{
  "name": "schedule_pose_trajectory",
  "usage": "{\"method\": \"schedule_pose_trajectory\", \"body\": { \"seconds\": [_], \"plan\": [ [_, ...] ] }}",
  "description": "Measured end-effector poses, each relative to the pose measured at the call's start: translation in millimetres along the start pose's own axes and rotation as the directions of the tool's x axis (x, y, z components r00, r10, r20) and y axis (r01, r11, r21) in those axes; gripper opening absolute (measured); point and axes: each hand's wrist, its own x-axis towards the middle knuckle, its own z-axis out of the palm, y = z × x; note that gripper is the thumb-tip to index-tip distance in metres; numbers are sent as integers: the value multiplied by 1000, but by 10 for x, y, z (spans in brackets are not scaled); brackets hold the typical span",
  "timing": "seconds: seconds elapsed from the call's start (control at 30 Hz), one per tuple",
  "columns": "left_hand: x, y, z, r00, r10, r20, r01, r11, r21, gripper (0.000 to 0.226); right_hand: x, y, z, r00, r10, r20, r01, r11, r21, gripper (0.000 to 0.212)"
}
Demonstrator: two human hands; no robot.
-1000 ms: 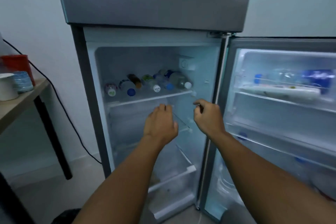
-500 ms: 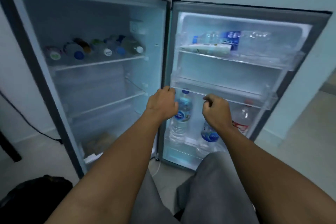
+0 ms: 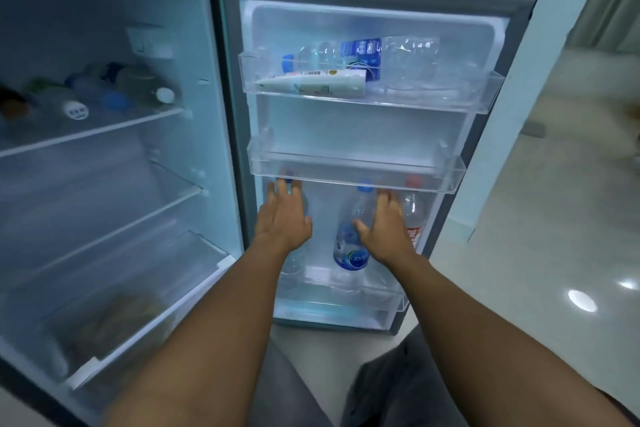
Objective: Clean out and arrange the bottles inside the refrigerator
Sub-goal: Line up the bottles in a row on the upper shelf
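The open refrigerator door (image 3: 512,45) faces me. Its bottom rack (image 3: 346,291) holds three upright bottles: a clear one (image 3: 294,262) mostly hidden behind my left hand (image 3: 284,218), a blue-labelled water bottle (image 3: 349,239) in the middle, and a red-capped bottle (image 3: 414,215) on the right. My right hand (image 3: 386,229) is spread between the blue-labelled and the red-capped bottle. Both hands have their fingers apart and grip nothing. The top door rack (image 3: 485,94) holds a lying blue-labelled bottle (image 3: 346,52), a white tube (image 3: 318,81) and crumpled clear bottles (image 3: 412,59).
Several bottles (image 3: 104,94) lie on the top shelf inside the fridge at the left. The middle door rack (image 3: 353,170) holds nothing. A crisper drawer (image 3: 114,319) sits at the bottom of the compartment. Tiled floor (image 3: 554,253) lies to the right.
My view swung right and down from the fridge interior to the door. Both hands went from loosely curled to spread, reaching further in at the bottles in the bottom door rack.
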Motion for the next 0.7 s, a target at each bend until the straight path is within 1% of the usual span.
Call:
{"method": "schedule_pose_trajectory", "body": {
  "seconds": [0.07, 0.17, 0.23, 0.3, 0.4, 0.57, 0.7],
  "plan": [
    [57, -18, 89, 998, -56, -40, 51, 992, -116, 75, 96, -7, 16, 999, -10, 35, 9, 1000, 21, 74],
    [117, -36, 160, 991, -110, -75, 76, 932, -355, 73, 205, -74, 62, 999, 36, 32, -37, 999, 39, 73],
    [133, -63, 196, 986, -120, -111, 62, 902, -426, 66, 248, -110, 120, 995, 91, 36, -93, 994, 59, 73],
    [144, -108, 192, 985, -108, -132, 37, 891, -453, 59, 269, -136, 177, 995, 98, 23, -99, 994, 55, 72],
    [181, -198, 131, 987, -68, -146, -2, 899, -438, 56, 288, -191, 246, 998, 64, 16, -64, 998, 28, 73],
    [176, -264, 53, 990, -49, -131, -14, 897, -443, 54, 266, -265, 367, 987, 142, -80, -132, 985, 110, 80],
    [196, -293, 47, 991, -39, -130, -24, 892, -452, 55, 271, -418, 526, 991, 94, -95, -79, 986, 150, 77]
  ]
}}
